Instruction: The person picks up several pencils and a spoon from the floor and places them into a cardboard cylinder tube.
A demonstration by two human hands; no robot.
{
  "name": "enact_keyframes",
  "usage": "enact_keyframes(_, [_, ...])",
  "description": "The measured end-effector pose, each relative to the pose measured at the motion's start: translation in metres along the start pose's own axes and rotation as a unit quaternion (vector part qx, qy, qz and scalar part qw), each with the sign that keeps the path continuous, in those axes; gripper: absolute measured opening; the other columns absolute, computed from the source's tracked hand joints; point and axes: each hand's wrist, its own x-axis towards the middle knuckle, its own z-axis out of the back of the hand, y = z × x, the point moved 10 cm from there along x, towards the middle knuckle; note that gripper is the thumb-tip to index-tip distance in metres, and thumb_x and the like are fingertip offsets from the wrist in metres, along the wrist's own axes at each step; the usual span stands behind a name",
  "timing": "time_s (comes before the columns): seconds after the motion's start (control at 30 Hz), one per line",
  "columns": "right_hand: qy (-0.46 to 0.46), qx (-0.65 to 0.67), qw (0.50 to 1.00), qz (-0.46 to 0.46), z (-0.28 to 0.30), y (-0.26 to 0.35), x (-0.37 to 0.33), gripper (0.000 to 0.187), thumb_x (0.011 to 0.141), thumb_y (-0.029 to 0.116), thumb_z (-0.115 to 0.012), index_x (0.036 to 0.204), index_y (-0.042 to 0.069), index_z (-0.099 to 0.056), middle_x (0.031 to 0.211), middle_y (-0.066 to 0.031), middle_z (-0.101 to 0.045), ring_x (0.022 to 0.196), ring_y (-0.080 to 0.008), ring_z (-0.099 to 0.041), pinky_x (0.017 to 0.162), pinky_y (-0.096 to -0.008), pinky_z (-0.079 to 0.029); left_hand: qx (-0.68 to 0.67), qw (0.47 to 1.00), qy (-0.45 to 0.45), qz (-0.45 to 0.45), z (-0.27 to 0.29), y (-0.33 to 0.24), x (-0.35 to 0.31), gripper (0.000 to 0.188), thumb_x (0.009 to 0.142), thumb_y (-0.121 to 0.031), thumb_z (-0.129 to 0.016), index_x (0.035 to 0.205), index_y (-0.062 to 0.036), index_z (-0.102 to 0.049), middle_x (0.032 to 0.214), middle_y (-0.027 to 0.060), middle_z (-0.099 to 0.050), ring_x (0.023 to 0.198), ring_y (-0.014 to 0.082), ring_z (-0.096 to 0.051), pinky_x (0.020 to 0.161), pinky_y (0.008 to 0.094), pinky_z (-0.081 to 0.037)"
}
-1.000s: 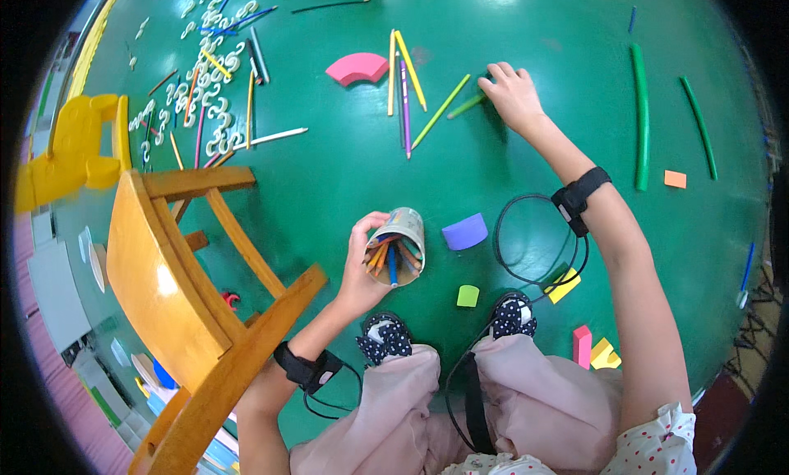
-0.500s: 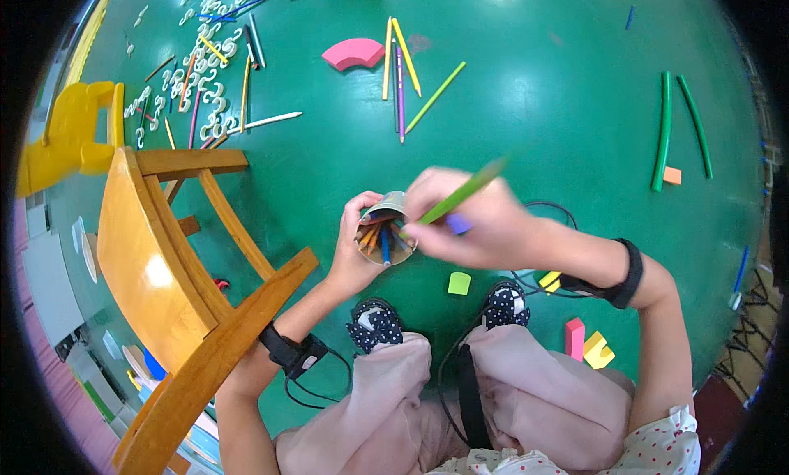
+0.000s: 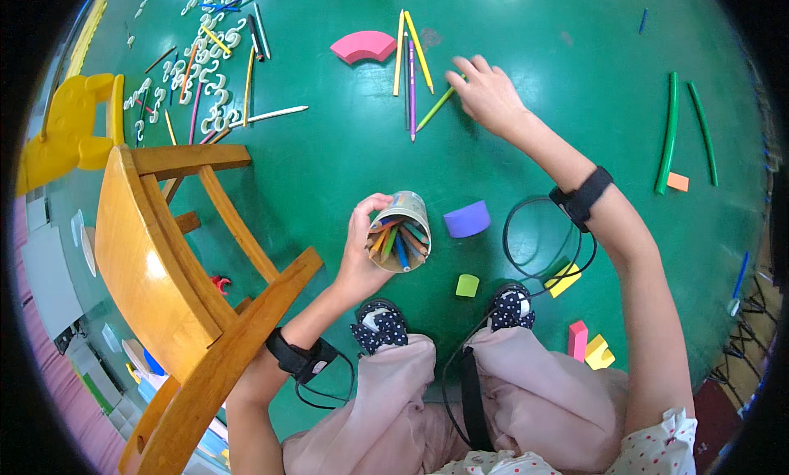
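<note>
My left hand (image 3: pixel 362 243) is wrapped round a cylindrical cup (image 3: pixel 408 204), tilted so its mouth faces me. Several colored pencils (image 3: pixel 400 249) stand inside it, among them blue, orange and green ones. My right hand (image 3: pixel 489 95) is stretched out over the green floor with its fingers apart, at the far end of a light green pencil (image 3: pixel 434 111). Whether the fingertips touch that pencil is hard to see. Beside it lie a purple pencil (image 3: pixel 412 93) and two yellow pencils (image 3: pixel 419 52), with a dark one partly hidden next to the purple.
A wooden chair (image 3: pixel 156 261) lies on its side at the left. Several pencils and white curved pieces (image 3: pixel 215 89) are scattered at the far left. Around me are a pink arch block (image 3: pixel 363 46), a purple block (image 3: pixel 467 219), a lime block (image 3: pixel 467 285) and green sticks (image 3: pixel 667 134).
My right hand has left the cup and moved away to the far light green pencil. The green pencil it held is out of that hand. My left hand still holds the cup.
</note>
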Motion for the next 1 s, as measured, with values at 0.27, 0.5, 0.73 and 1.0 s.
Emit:
enact_keyframes(0.27, [0.185, 0.008, 0.983, 0.009, -0.024, 0.002, -0.045, 0.010, 0.074, 0.010, -0.058, 0.082, 0.005, -0.057, 0.087, -0.0112, -0.052, 0.078, -0.0242, -0.061, 0.059, -0.0357, -0.052, 0.020, 1.000, -0.004, -0.002, 0.002, -0.003, 0.000, 0.083, 0.058, -0.007, -0.084, 0.120, -0.0075, -0.029, 0.122, 0.0112, -0.036, 0.114, 0.0206, -0.042, 0.099, 0.0333, -0.037])
enact_keyframes(0.5, [-0.043, 0.594, 0.803, -0.027, 0.163, 0.070, -0.030, 0.007, 0.077, -0.002, -0.059, 0.080, 0.002, -0.054, 0.077, -0.0090, -0.053, 0.069, -0.0256, -0.054, 0.060, -0.0307, -0.046, 0.018, 1.000, -0.007, -0.011, 0.002, -0.006, 0.000, 0.085, 0.058, -0.008, -0.084, 0.122, -0.0069, -0.028, 0.121, 0.0109, -0.037, 0.113, 0.0203, -0.043, 0.098, 0.0333, -0.038])
enact_keyframes(0.73, [0.036, 0.513, 0.848, 0.125, 0.159, 0.126, -0.022, 0.041, 0.069, 0.020, -0.076, 0.101, 0.006, -0.056, 0.097, -0.0093, -0.059, 0.084, -0.0255, -0.059, 0.072, -0.0364, -0.050, 0.078, 0.996, -0.016, -0.028, 0.004, -0.018, 0.001, 0.080, 0.056, -0.009, -0.083, 0.121, -0.0049, -0.036, 0.118, 0.0123, -0.041, 0.113, 0.0259, -0.044, 0.094, 0.0354, -0.040])
enact_keyframes(1.0, [0.046, 0.160, 0.981, -0.101, -0.001, -0.017, 0.034, 0.026, 0.078, 0.017, -0.056, 0.103, 0.014, -0.060, 0.094, -0.0155, -0.055, 0.089, -0.0332, -0.057, 0.072, -0.0430, -0.051, 0.003, 1.000, 0.001, -0.005, -0.005, -0.003, 0.003, 0.080, 0.059, -0.003, -0.081, 0.119, -0.0080, -0.029, 0.120, 0.0129, -0.036, 0.114, 0.0231, -0.042, 0.099, 0.0346, -0.035])
